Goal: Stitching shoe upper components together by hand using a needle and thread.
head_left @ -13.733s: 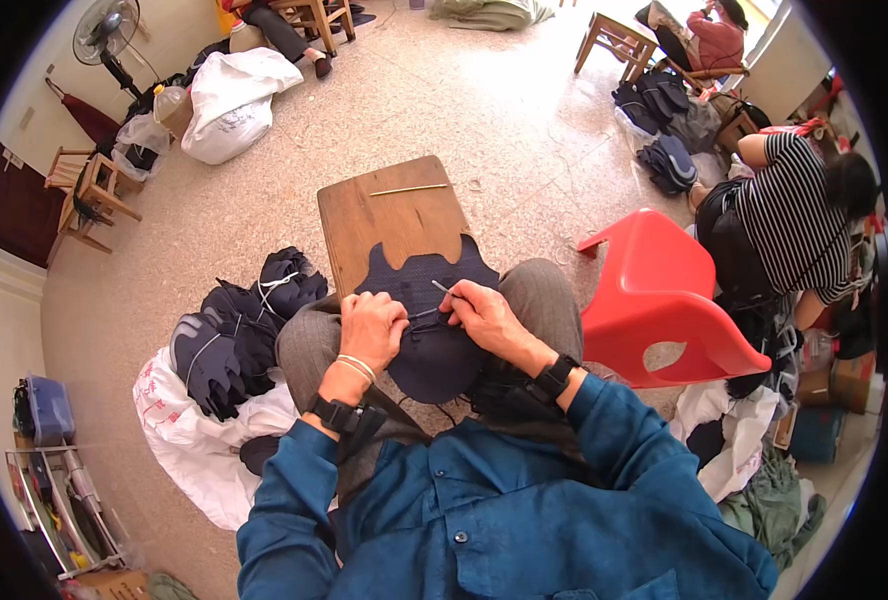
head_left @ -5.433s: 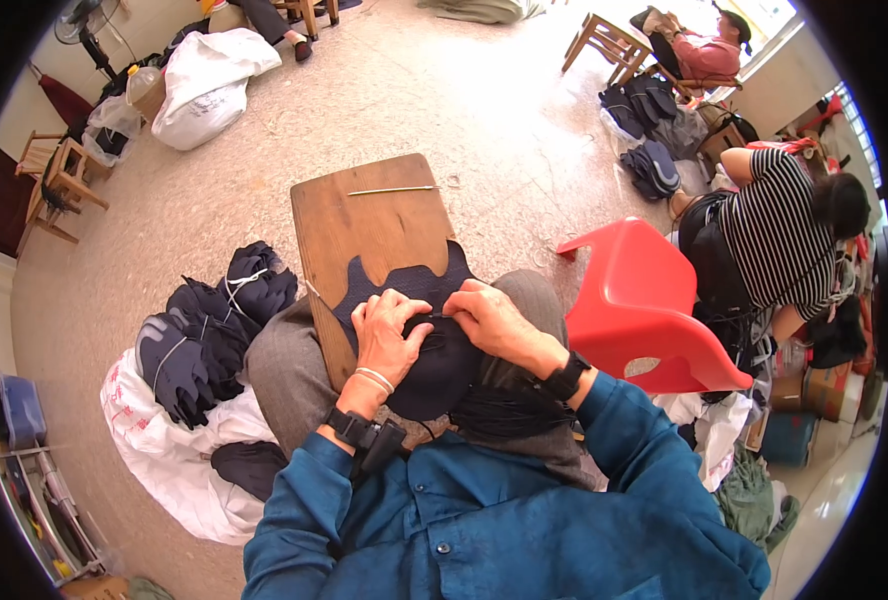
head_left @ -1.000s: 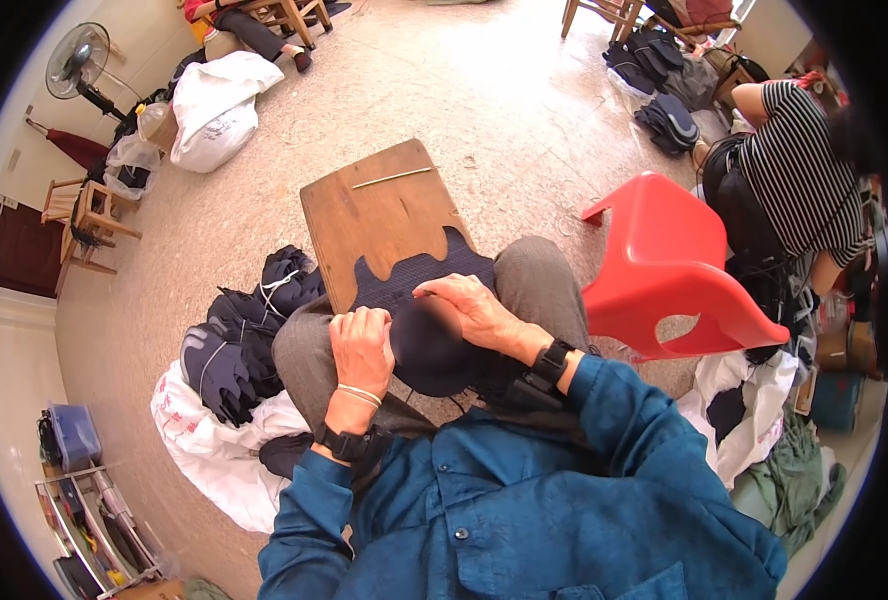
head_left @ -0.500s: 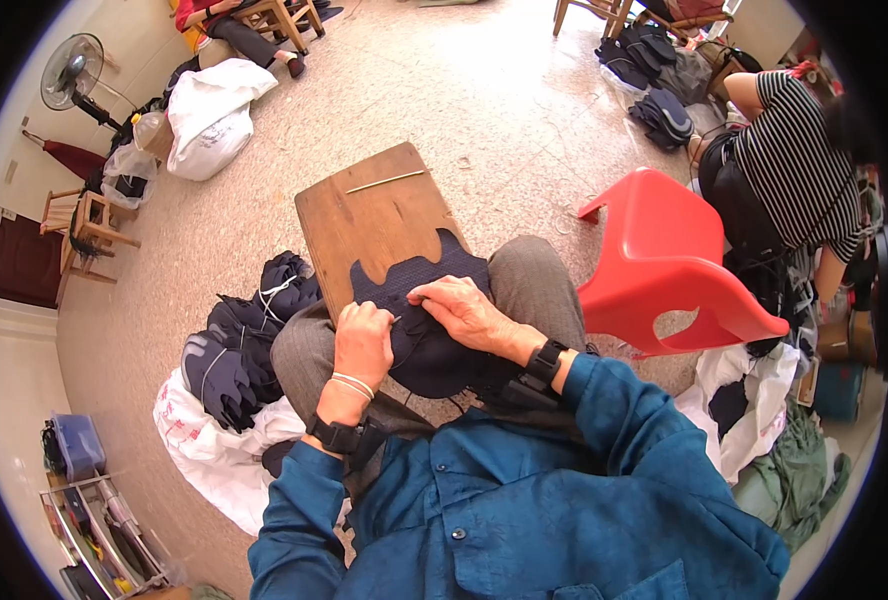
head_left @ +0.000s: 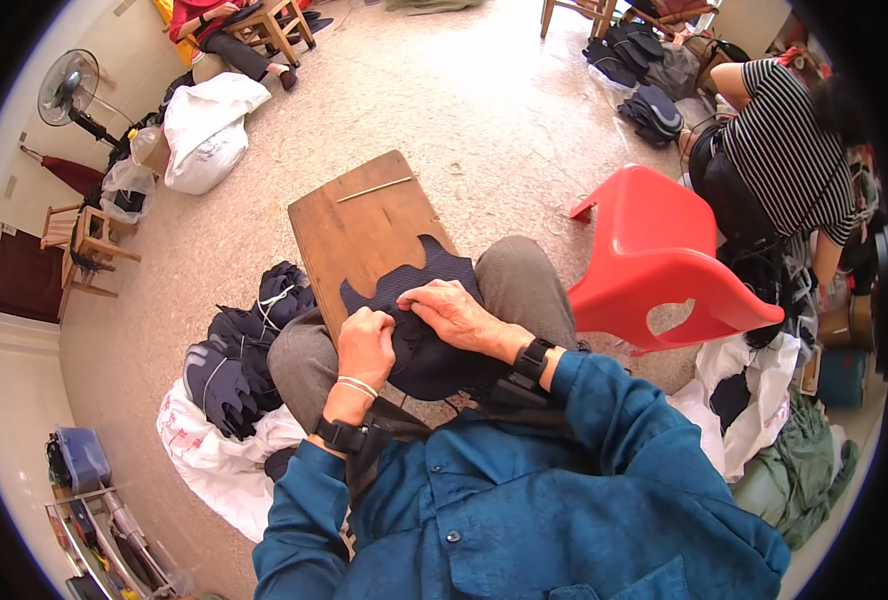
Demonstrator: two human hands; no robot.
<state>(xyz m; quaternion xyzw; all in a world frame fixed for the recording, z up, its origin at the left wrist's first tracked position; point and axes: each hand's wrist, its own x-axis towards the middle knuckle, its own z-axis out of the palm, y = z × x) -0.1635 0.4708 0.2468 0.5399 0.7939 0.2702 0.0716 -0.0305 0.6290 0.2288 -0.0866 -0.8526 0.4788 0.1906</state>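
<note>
Behind the work, a pale speckled floor was spread, lit most brightly toward its far side. The right hand was bent low over a dark knit piece, a bit of which was apparently pinched between thumb and fingertips. The left hand was curled closed at the piece's left side; cloth seemed to be gripped there, though whether anything else was enclosed could not be told. By these paired grips the short stretch between the hands was probably held steady.

The piece was laid with its horned far end on the wooden board and its rounded near end between the knees, presumably so that it was supported by both. Near the board's far right corner, roughly along the far edge, a thin rod was placed, perhaps to be clear of the cloth.

Beyond the board's left edge, dark bundles were bound with pale string, likely against scattering, and rested partly on a white sack. Beyond the right edge, past the knee, a red chair was set; farther out, a co-worker in a striped top was seen.
</note>
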